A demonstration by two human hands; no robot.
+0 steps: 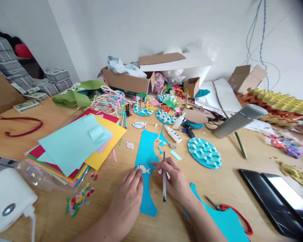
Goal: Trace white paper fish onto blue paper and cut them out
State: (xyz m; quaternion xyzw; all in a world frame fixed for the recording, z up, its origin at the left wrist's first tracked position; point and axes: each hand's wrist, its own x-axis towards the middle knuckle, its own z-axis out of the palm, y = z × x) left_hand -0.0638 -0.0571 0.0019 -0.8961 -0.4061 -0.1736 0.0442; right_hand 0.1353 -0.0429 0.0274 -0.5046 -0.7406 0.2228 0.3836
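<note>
A white paper fish cutout (142, 169) with drawn scales lies on a strip of blue paper (146, 148) with curved cut edges. My left hand (130, 191) rests flat, its fingertips on the fish's left side, fingers stretched out. In my right hand (173, 178) is a grey pen (164, 178), held upright between the fingers, just right of the fish's tail. A small pale piece beneath the right fingers is mostly covered, so I cannot tell what it is. Two more paper fish lie further up, one small (129, 145) and one larger (139, 125).
Left stands a stack of coloured paper (73, 144). Right are a wavy-patterned oval (204, 153), a grey flask (238, 121), red-handled scissors (238, 215) on blue paper and a black phone-like device (264, 198). Glue bottles (173, 134) lie ahead, with cardboard boxes (126, 80) behind.
</note>
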